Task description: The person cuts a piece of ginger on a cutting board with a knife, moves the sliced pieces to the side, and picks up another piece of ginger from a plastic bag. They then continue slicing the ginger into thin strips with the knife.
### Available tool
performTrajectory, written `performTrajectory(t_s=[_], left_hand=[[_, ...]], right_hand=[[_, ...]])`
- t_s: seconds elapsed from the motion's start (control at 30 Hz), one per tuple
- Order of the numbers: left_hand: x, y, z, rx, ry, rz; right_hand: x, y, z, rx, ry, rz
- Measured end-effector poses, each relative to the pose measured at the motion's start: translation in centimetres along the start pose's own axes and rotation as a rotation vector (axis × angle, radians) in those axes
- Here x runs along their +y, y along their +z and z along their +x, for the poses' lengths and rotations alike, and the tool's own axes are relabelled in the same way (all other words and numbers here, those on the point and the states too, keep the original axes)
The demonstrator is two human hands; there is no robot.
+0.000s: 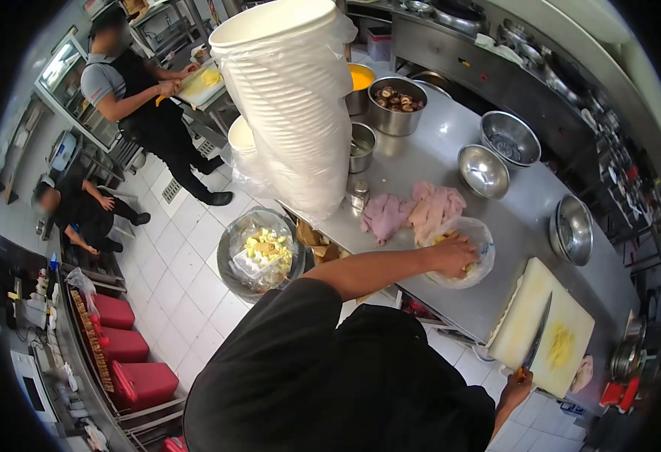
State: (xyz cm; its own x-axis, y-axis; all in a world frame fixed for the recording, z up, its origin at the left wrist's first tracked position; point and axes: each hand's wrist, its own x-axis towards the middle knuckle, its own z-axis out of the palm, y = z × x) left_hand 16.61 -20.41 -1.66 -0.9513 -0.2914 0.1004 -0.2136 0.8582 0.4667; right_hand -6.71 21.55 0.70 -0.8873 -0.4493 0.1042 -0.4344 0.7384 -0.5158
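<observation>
My left hand (454,255) reaches down into a bowl lined with clear plastic (482,273). Its fingers curl inward, and bits of yellow show beside them; what they hold is hidden. My right hand (517,389) grips the handle of a kitchen knife (542,331). The long blade lies along a pale cutting board (522,313), beside a small heap of thin yellow shreds (561,345). Just beyond the bowl, raw pink poultry pieces (436,205) and a darker pink piece (385,217) lie on the steel table (451,143).
A tall stack of white tubs (289,113) in plastic stands at the table's left. Steel bowls (484,172) and a pot of mushrooms (396,107) sit farther back. A lined bin (259,260) with yellow scraps stands on the floor. One co-worker (146,98) cuts at another board; another person (89,218) sits.
</observation>
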Motion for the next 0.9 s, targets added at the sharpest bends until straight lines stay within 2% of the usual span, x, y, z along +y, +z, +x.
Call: performTrajectory(t_s=[0.13, 0.33, 0.43, 0.53, 0.63, 0.73, 0.9], left_hand=[[0.8, -1.2, -0.2, -0.015, 0.0, 0.022], [0.6, -0.6, -0.6, 0.187, 0.074, 0.084], [1.2, -1.4, -1.1, 0.166, 0.098, 0.078], [-0.3, 0.4, -0.4, 0.126, 0.158, -0.016], [-1.3, 1.8, -0.1, 0.136, 0.214, 0.044], [-1.2, 0.6, -0.3, 0.014, 0.174, 0.032], [0.2, 0.5, 0.5, 0.092, 0.054, 0.055]], right_hand=[[0.4, -0.2, 0.0, -0.019, -0.015, -0.001], [0.8, 0.1, -0.5, -0.013, 0.004, 0.024], [0.2, 0.0, -0.7, -0.021, 0.033, 0.003], [-0.2, -0.2, -0.7, -0.04, 0.077, 0.013], [0.5, 0.0, -0.5, -0.044, 0.066, 0.014], [1.1, 0.2, -0.4, -0.034, 0.014, 0.03], [1.1, 0.3, -0.3, -0.03, 0.014, 0.036]])
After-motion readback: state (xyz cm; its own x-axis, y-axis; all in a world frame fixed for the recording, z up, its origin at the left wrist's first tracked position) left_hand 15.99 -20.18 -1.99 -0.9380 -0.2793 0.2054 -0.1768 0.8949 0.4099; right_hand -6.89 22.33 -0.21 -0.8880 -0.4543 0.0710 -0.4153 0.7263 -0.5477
